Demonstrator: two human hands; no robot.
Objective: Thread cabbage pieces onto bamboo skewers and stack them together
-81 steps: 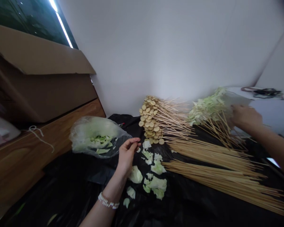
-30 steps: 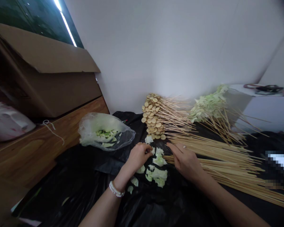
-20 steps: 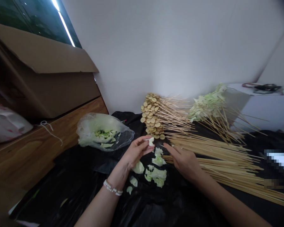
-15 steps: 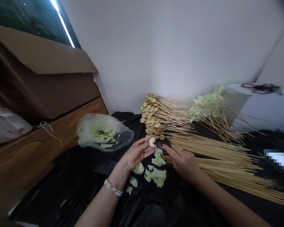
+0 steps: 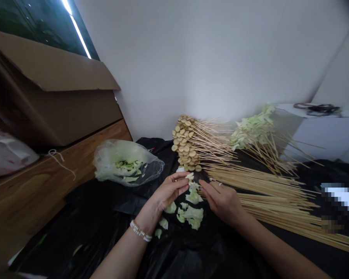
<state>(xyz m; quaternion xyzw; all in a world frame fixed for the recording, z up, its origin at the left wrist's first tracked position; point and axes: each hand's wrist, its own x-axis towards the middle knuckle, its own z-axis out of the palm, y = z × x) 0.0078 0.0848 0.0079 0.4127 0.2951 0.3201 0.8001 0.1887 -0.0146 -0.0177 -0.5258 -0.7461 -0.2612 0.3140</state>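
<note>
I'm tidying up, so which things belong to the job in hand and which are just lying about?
Likely the job: cabbage pieces, plastic bag, loose sticks, cabbage skewers, skewered slices.
Probably just lying about: cardboard box, white string, dark tangle.

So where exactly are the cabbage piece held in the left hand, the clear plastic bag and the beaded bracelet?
Cabbage piece (image 5: 190, 176): head view, on its pale exposed part.
Clear plastic bag (image 5: 102, 163): head view, on its left wall.
Beaded bracelet (image 5: 140, 231): head view, mid-strand.

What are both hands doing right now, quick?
Left hand: closed, pinching a small cabbage piece.
Right hand: curled; can't tell whether it's holding anything.
</note>
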